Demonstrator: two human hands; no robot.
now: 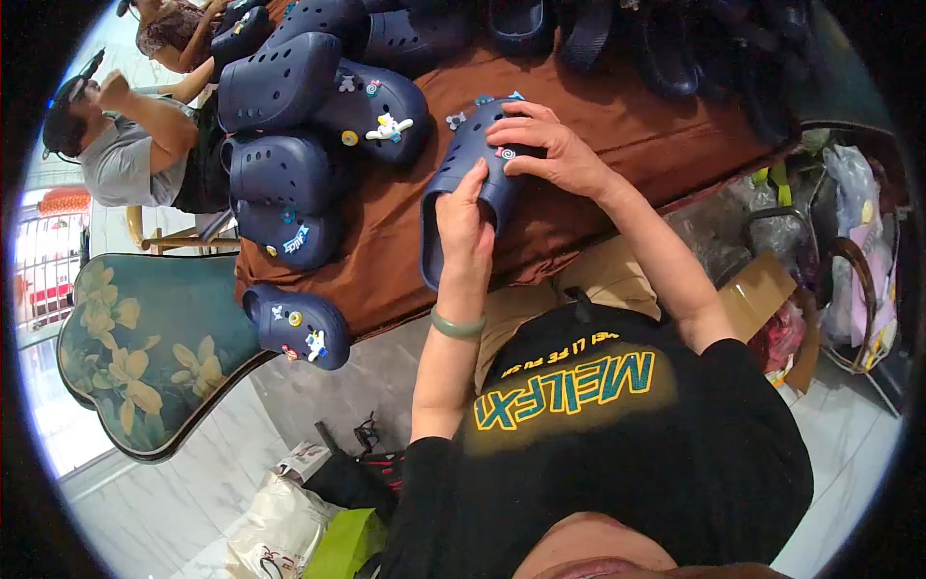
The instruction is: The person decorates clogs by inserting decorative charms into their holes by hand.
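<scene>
Both hands work on one navy clog (463,183) lying on the brown-covered table (627,125), toe away from the person. Left hand (463,227) is curled over the clog's heel end, fingers on its upper and thumb side at the opening, gripping it. Right hand (545,145) lies over the toe part, fingertips bent down and pressing at a small round charm (505,152) set in the perforated top. A green bangle (456,326) sits on the left wrist.

To the left on the table, a heap of more navy clogs (289,125) carries coloured charms, one of them a white figure (389,126). Another decorated clog (297,325) rests at the table's near left corner, just above a chair back with yellow flowers on teal (145,357). Darker footwear (617,39) lines the far edge.

At the right, beside the table, stand an open brown cardboard box (762,289) with something red inside, clear plastic bags (849,183) and a bag with dark handles (858,289); their contents are too blurred to tell. On the white tiled floor below lie a pale printed bag (280,531), a bright green bag (342,545) and a small printed packet (304,458). Another person in a grey shirt (125,145) sits at the upper left.
</scene>
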